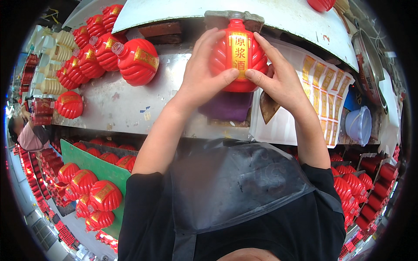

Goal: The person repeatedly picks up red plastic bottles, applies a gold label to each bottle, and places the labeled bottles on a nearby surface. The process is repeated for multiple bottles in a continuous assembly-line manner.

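Your left hand (201, 71) and right hand (283, 80) grip 1 red ribbed bottle (257, 56), top centre. Its gold label (240, 45) looks applied; can't tell if pressing's finished. Several upper-left bottles (136, 67) show labels; sheet labels (324, 96) at right look unused.

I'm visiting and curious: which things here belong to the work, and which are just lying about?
Likely part of it:
red bottle, between left hand and right hand
sheet of gold labels

Seemingly just nearby:
pale blue bucket, untouched
reddish-brown block
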